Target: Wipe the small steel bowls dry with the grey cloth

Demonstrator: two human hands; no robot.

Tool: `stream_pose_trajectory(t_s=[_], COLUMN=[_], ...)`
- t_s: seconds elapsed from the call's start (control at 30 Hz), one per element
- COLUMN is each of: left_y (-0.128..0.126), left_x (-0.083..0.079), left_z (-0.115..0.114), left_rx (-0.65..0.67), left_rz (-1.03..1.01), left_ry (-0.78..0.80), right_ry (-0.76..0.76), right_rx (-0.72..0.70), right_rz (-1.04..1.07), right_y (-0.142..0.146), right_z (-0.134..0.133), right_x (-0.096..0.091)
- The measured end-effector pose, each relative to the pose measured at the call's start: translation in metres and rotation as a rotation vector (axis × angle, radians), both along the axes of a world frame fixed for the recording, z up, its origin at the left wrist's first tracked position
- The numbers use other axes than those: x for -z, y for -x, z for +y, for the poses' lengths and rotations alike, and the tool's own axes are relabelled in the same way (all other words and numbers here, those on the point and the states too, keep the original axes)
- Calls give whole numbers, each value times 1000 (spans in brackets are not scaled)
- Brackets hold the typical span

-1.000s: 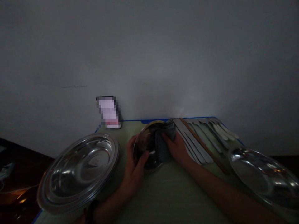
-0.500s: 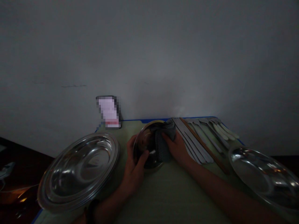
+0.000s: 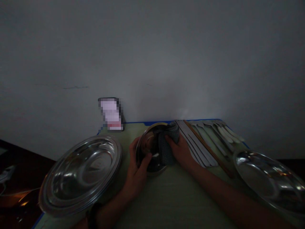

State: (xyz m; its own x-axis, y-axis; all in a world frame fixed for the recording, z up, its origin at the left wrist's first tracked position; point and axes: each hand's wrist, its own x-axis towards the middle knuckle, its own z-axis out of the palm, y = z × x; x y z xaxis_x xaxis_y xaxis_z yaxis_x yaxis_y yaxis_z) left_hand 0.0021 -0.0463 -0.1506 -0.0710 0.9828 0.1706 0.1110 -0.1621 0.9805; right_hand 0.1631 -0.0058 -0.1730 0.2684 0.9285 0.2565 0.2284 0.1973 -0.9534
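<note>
A small steel bowl stands tilted on the pale table, its opening turned toward me. My left hand grips its near rim, thumb inside the bowl. My right hand presses a grey checked cloth into the bowl's right side, fingers closed on the cloth. The scene is dim.
A stack of large steel plates lies at the left, another large steel plate at the right. Several flat utensils and a pair of wooden chopsticks lie in a row behind the right hand. A blurred upright phone leans on the wall.
My left thumb has shifted slightly along the bowl's rim; the bowl, cloth and right hand stay almost where they were.
</note>
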Motion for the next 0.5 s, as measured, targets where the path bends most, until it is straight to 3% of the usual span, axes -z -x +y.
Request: stream_pose_trajectory(t_s=[0.5], left_y=[-1], left_x=[-3], left_z=[-1], left_rx=[-3], left_rz=[-14], left_ry=[40], right_ry=[-15], right_rx=[-6], right_rz=[1], right_y=[0], right_z=[1], right_x=[1])
